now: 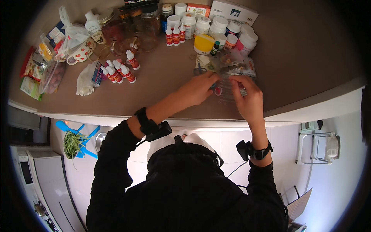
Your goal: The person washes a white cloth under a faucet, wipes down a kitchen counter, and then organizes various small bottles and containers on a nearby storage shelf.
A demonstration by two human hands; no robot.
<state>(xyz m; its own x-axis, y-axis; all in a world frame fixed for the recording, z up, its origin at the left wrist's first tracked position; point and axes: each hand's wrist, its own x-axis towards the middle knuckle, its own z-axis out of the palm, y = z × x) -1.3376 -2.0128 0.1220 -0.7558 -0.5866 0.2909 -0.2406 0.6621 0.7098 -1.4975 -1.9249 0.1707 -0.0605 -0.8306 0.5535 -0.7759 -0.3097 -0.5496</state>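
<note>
On the brown shelf top, my left hand (pixel 200 88) is at the left side of some small things, its fingertips near a small red ring-shaped item (pixel 218 91). My right hand (pixel 247 95) touches or pinches clear plastic packaging (pixel 227 94); its fingertips partly hide what lies there. Whether either hand grips something cannot be told. Scissors (pixel 199 70) lie just beyond my left fingers. Past my right hand are clear bags with small contents (pixel 232 59). A yellow tub (pixel 203 44) and a small dark bottle with a green cap (pixel 215 48) stand behind them.
Several white pill bottles (pixel 218 26) stand at the back near a white box (pixel 232 12). Small red bottles with white caps (pixel 132 60) are grouped at centre left. Glass jars (pixel 111 26), a strawberry-patterned mug (pixel 79 53) and food bags (pixel 52 76) fill the left. The shelf's front edge (pixel 185 119) curves before me.
</note>
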